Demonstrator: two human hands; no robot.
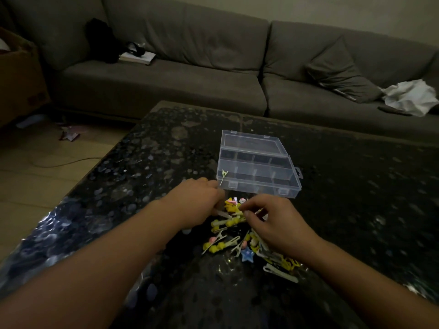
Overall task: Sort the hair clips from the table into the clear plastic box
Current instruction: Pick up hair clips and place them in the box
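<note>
Hair clips (234, 230) — one pile, one box (259, 167)

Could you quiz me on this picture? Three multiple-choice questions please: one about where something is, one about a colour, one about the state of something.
1. Where does the pile of hair clips lie?
A. inside the box
B. on the table, nearer the person than the box
C. on the sofa

2. What colour is the star-shaped clip?
A. blue
B. red
C. black

3. How is the clear plastic box?
A. lid shut
B. upside down
C. lid open

Answers: 1 B, the clips sit between both hands, before the box. 2 A, it shows blue. 3 C, the lid lies folded back.
</note>
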